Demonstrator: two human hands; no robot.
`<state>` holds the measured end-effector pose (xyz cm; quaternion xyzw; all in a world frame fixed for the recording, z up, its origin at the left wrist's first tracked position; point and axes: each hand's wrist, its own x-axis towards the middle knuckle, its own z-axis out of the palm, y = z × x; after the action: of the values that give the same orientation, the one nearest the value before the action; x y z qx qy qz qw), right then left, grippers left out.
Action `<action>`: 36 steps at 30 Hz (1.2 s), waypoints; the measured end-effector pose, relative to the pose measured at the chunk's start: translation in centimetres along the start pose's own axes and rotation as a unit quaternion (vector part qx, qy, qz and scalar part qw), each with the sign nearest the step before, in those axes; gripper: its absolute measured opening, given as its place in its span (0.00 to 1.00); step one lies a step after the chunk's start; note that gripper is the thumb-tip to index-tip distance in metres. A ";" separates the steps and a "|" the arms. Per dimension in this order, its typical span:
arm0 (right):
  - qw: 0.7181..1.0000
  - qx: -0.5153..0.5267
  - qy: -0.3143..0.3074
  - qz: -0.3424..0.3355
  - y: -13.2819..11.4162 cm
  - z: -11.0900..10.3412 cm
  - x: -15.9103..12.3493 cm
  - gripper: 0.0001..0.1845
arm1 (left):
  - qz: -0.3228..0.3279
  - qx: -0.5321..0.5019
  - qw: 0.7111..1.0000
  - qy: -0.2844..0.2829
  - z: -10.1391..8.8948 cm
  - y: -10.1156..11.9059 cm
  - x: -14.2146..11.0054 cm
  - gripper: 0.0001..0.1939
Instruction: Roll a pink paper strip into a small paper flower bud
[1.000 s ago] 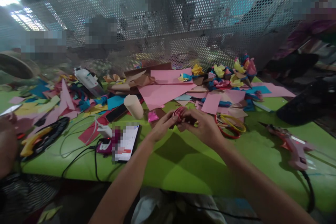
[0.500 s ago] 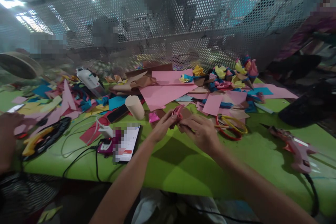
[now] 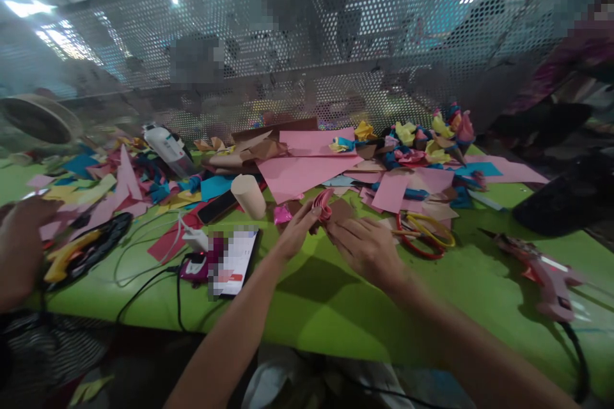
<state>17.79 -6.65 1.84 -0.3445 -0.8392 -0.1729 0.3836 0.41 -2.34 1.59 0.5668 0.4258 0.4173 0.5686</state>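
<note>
A pink paper strip rolled into layered curls (image 3: 323, 202) is pinched in my left hand (image 3: 298, 228), slightly above the table. My right hand (image 3: 367, 249) is closed, its fingertips pressed against a piece of brown paper (image 3: 343, 209) joined to or right beside the pink roll. Where roll and brown paper meet is hidden by my fingers. Just left of my left hand lies a shiny bright-pink packet (image 3: 283, 213). Scissors with red and yellow handles (image 3: 426, 234) rest to the right of my right hand.
A pink glue gun (image 3: 547, 281) lies at the right. Nearby at left are a phone (image 3: 236, 265), a purple socket block (image 3: 196, 268) with cables, a beige cylinder (image 3: 248, 197) and a yellow-black tool (image 3: 79, 252). Paper sheets (image 3: 307, 172) fill the back. Another person's hand (image 3: 23, 243) is at far left.
My right fingers have flattened and come closer together over the brown paper. The pink roll has tilted a little, showing its curled end more. The other person's hand at left has moved rightward.
</note>
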 end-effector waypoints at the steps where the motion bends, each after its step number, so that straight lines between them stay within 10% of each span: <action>1: 1.000 -0.006 -0.009 0.003 0.0 0.0 0.0 0.11 | 0.001 0.002 1.000 -0.002 0.0 0.0 0.0 0.28; 17: 0.921 0.274 0.049 0.272 0.3 -0.3 0.9 0.03 | 0.008 0.060 0.998 -0.035 0.4 1.1 -0.8 0.26; 36: 0.933 0.295 0.000 0.205 0.9 0.2 0.9 0.07 | -0.007 0.033 0.995 -0.093 0.4 1.0 -1.0 0.29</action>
<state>17.95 -5.49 2.44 -0.3802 -0.7639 0.1651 0.4947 0.48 -3.36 2.60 0.6188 0.3883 0.3446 0.5896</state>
